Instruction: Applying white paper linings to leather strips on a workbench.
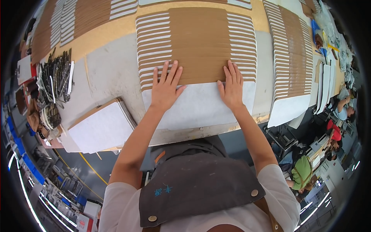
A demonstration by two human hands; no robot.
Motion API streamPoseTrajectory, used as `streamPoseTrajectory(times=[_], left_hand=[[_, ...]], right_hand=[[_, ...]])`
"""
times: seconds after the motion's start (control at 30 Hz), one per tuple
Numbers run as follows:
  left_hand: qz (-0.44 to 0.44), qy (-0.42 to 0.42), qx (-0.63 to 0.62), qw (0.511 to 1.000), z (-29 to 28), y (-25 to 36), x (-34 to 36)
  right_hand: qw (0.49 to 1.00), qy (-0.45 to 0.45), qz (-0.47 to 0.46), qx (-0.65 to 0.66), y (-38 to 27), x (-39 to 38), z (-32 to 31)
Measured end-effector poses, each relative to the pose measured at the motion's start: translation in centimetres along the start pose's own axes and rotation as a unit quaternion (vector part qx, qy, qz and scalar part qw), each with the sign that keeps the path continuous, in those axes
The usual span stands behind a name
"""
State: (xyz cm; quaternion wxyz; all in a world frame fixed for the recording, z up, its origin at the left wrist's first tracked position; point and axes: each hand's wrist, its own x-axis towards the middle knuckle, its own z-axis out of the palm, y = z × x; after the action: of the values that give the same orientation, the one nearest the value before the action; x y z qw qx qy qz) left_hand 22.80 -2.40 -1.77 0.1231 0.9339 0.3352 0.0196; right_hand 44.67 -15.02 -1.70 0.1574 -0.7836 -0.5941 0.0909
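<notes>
A fanned row of overlapping flat pieces point(199, 42) lies in front of me, brown across the middle with white bands showing along both sides. The nearest piece shows a broad white face point(199, 106). My left hand point(165, 92) rests flat on the row's left side, fingers spread over the brown and white edges. On the right side my right hand point(232, 87) lies flat too, its fingers stretched forward and the thumb apart. Both palms press near the border between the brown strips and the white face. Neither hand grips anything.
A similar fanned row point(291, 50) lies to the right, and more rows point(91, 19) at the far left. A stack of white-faced pieces point(102, 127) sits near the left front edge. Dark strips point(60, 77) are bundled at the left. Other people point(303, 172) work at the right.
</notes>
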Motion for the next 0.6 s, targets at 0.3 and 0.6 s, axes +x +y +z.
streamPoseTrajectory(times=[0.3, 0.6], left_hand=[[0.019, 0.014, -0.029, 0.999, 0.5, 1.3, 2.8], [0.011, 0.046, -0.068, 0.997, -0.4, -1.1, 0.6]], right_hand=[[0.999, -0.008, -0.024, -0.045, -1.2, 2.2, -0.2], [0.998, -0.002, -0.034, -0.046, -2.4, 3.3, 1.5]])
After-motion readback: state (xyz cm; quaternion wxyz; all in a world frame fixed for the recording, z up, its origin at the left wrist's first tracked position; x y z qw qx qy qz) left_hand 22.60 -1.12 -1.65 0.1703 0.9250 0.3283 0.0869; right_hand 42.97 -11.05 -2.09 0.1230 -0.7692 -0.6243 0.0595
